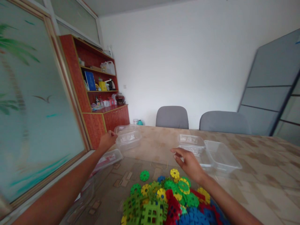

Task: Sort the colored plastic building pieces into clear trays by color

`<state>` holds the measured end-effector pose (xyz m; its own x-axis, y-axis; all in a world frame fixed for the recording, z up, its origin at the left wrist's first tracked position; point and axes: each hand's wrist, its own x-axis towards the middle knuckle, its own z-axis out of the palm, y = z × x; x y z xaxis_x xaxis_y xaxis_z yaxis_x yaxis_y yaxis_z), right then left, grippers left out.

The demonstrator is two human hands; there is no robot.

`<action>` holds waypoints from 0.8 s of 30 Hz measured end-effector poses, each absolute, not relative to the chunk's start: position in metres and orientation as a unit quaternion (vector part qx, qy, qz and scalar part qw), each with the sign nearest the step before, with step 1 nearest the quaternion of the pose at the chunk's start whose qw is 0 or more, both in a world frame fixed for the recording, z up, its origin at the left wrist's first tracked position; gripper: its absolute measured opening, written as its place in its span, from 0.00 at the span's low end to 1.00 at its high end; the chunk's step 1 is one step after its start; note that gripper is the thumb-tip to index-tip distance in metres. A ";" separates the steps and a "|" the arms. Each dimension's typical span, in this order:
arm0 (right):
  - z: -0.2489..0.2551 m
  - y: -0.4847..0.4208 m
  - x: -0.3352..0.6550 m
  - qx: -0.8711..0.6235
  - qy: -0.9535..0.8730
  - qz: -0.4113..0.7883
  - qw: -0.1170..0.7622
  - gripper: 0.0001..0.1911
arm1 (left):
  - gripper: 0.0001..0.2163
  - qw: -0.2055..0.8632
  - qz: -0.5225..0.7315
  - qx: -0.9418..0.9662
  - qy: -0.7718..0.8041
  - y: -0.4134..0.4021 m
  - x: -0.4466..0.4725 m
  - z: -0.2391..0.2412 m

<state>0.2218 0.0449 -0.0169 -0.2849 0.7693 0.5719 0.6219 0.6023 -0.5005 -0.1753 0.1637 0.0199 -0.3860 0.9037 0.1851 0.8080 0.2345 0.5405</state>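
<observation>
My left hand (108,139) is stretched forward with its fingers closed at the near left rim of a clear plastic container (128,139) at the table's far left. Over the middle of the table, my right hand (187,161) holds nothing; its thumb and index finger are apart. Below it lies a heap of plastic building pieces: green lattice squares (152,214), yellow notched discs (174,173), green notched discs (144,175), red pieces (172,206) and blue pieces (194,215).
Beyond my right hand stand more clear containers, one (221,156) at the right and another (191,141) at the left. A clear box (110,158) with something pink lies near my left forearm. Two grey chairs (172,117) stand behind the table (264,165).
</observation>
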 end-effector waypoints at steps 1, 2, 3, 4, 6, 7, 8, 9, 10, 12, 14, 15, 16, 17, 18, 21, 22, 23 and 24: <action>-0.016 0.046 0.219 -0.434 -0.796 0.094 0.411 0.16 | 0.13 0.082 0.303 0.548 0.775 0.162 -0.175 0.023; -0.015 0.046 0.217 -0.433 -0.794 0.096 0.415 0.16 | 0.12 0.080 0.319 0.549 0.768 0.159 -0.174 0.027; -0.014 0.046 0.216 -0.433 -0.793 0.096 0.418 0.16 | 0.12 0.080 0.335 0.551 0.761 0.157 -0.172 0.031; -0.013 0.046 0.216 -0.433 -0.791 0.096 0.421 0.16 | 0.12 0.082 0.350 0.553 0.751 0.154 -0.169 0.035; -0.011 0.045 0.219 -0.433 -0.789 0.089 0.426 0.16 | 0.12 0.099 0.376 0.565 0.727 0.147 -0.157 0.040; -0.009 0.045 0.221 -0.433 -0.789 0.084 0.428 0.17 | 0.12 0.115 0.385 0.574 0.713 0.144 -0.149 0.040; -0.008 0.046 0.224 -0.433 -0.789 0.076 0.429 0.18 | 0.11 0.135 0.389 0.584 0.699 0.141 -0.138 0.039; -0.008 0.046 0.227 -0.434 -0.789 0.068 0.430 0.19 | 0.11 0.159 0.389 0.594 0.686 0.138 -0.126 0.035; -0.007 0.047 0.230 -0.435 -0.789 0.058 0.430 0.20 | 0.11 0.186 0.384 0.603 0.674 0.136 -0.114 0.031; -0.008 0.048 0.237 -0.440 -0.790 0.034 0.426 0.21 | 0.11 0.242 0.363 0.617 0.656 0.133 -0.088 0.017; -0.012 0.050 0.242 -0.446 -0.793 0.009 0.415 0.20 | 0.12 0.294 0.334 0.621 0.645 0.132 -0.065 0.002; -0.014 0.050 0.244 -0.450 -0.796 -0.003 0.406 0.20 | 0.12 0.315 0.322 0.621 0.642 0.133 -0.056 -0.005; -0.017 0.050 0.246 -0.452 -0.800 -0.014 0.395 0.20 | 0.13 0.334 0.311 0.619 0.639 0.133 -0.049 -0.012; -0.020 0.050 0.247 -0.455 -0.804 -0.023 0.382 0.20 | 0.13 0.350 0.301 0.617 0.637 0.134 -0.043 -0.018; -0.023 0.049 0.247 -0.457 -0.809 -0.029 0.368 0.21 | 0.13 0.363 0.294 0.616 0.635 0.135 -0.038 -0.024; -0.029 0.047 0.244 -0.464 -0.823 -0.041 0.325 0.22 | 0.14 0.393 0.276 0.614 0.627 0.136 -0.029 -0.037; -0.031 0.046 0.242 -0.467 -0.826 -0.043 0.312 0.22 | 0.14 0.400 0.271 0.616 0.622 0.136 -0.026 -0.039; -0.032 0.045 0.241 -0.469 -0.830 -0.045 0.299 0.22 | 0.14 0.406 0.268 0.618 0.618 0.136 -0.024 -0.041; -0.032 0.045 0.239 -0.471 -0.833 -0.046 0.287 0.22 | 0.14 0.410 0.266 0.621 0.613 0.135 -0.021 -0.043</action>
